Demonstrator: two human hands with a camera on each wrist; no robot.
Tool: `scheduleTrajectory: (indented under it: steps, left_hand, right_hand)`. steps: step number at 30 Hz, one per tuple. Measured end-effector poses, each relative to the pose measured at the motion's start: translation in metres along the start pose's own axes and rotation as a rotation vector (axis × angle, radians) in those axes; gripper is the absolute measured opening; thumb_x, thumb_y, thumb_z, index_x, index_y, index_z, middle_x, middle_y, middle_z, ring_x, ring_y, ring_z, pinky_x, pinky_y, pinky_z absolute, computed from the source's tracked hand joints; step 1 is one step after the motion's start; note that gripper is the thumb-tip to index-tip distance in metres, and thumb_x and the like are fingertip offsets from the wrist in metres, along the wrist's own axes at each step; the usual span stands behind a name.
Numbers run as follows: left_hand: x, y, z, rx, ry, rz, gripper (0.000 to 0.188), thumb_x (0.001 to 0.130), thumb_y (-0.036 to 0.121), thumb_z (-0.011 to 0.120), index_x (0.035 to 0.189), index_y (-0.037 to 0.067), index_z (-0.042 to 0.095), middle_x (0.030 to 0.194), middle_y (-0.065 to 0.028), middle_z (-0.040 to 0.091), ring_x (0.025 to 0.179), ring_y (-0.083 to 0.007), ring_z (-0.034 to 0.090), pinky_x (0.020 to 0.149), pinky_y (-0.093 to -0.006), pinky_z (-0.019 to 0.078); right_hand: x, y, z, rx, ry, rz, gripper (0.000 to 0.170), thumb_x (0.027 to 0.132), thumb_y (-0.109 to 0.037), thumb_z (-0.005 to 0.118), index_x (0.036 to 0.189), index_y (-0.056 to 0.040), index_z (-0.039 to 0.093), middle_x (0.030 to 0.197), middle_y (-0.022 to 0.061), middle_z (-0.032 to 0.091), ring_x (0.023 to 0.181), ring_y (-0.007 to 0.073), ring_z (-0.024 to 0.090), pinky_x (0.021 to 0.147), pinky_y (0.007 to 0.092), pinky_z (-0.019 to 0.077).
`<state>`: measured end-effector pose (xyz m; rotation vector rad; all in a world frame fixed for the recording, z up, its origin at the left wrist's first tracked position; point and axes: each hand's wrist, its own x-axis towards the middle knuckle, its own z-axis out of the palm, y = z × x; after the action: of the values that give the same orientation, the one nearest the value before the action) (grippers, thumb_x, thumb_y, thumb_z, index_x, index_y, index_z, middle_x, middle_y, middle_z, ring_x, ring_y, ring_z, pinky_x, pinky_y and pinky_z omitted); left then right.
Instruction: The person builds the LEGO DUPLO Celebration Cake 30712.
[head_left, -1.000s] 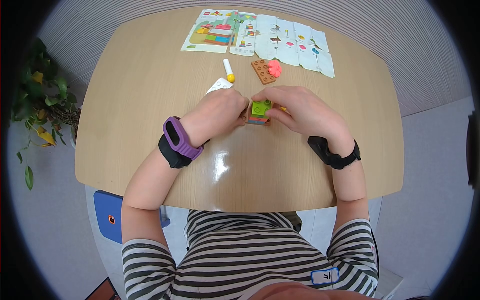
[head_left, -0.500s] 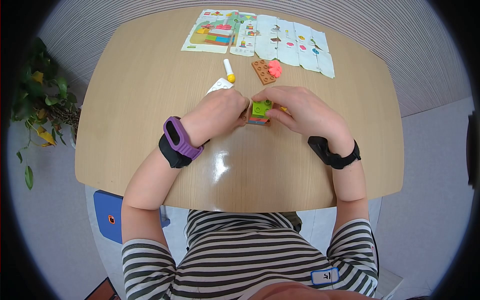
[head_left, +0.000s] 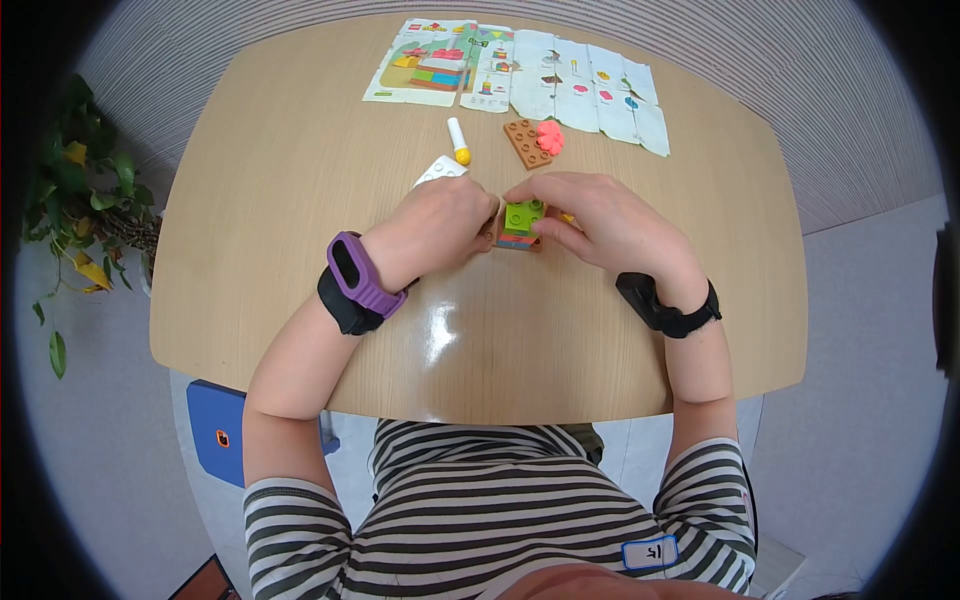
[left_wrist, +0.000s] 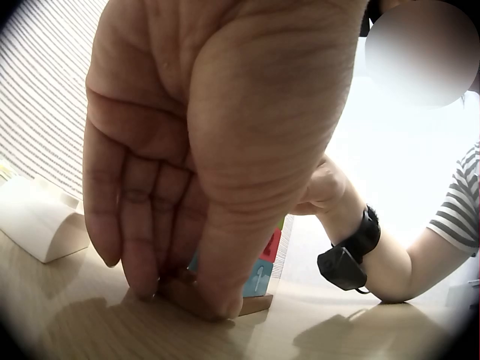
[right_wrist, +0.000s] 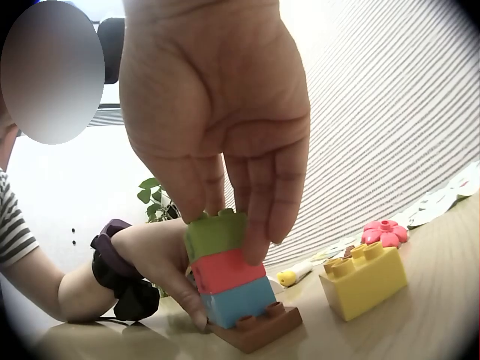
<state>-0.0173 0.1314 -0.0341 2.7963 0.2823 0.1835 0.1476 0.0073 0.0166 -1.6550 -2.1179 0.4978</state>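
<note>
A small stack stands on the table between both hands: a green brick on top, a red brick below it, then a blue brick on a brown studded plate. From above, my right hand holds the green brick between thumb and fingers. At the stack's left side, my left hand grips the edge of the brown plate, thumb nearest me and fingers behind. In the left wrist view the left hand hides much of the stack. Right of it sits a yellow brick.
Beyond the left hand lie a white studded piece and a white stick with a yellow end. Farther back are another brown plate and a pink flower piece. Printed instruction sheets lie along the far edge.
</note>
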Motion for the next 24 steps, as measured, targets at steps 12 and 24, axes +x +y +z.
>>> scheduleTrajectory:
  steps: [12, 24]
  left_hand:
    - [0.0007, 0.0007, 0.0009, -0.012, 0.010, -0.009, 0.012, 0.072, 0.013, 0.069, 0.074, 0.001, 0.066, 0.071, -0.0169, 0.062, 0.071, -0.0322, 0.063, 0.066, -0.0386, 0.0521]
    - [0.0008, -0.0013, 0.0034, -0.030, 0.021, -0.007, 0.014, 0.071, 0.014, 0.072, 0.076, 0.003, 0.066, 0.073, -0.0158, 0.063, 0.074, -0.0318, 0.063, 0.067, -0.0387, 0.0517]
  right_hand:
    - [0.0005, -0.0007, -0.0022, -0.027, -0.014, 0.007, 0.029, 0.081, -0.008, 0.062, 0.110, -0.0073, 0.058, 0.091, 0.0131, 0.064, 0.083, 0.0313, 0.061, 0.071, 0.0377, 0.0487]
    - [0.0002, -0.0031, 0.0017, -0.101, 0.051, -0.042, 0.028, 0.076, -0.009, 0.066, 0.103, -0.0072, 0.058, 0.088, 0.0110, 0.063, 0.086, 0.0314, 0.060, 0.073, 0.0411, 0.0483]
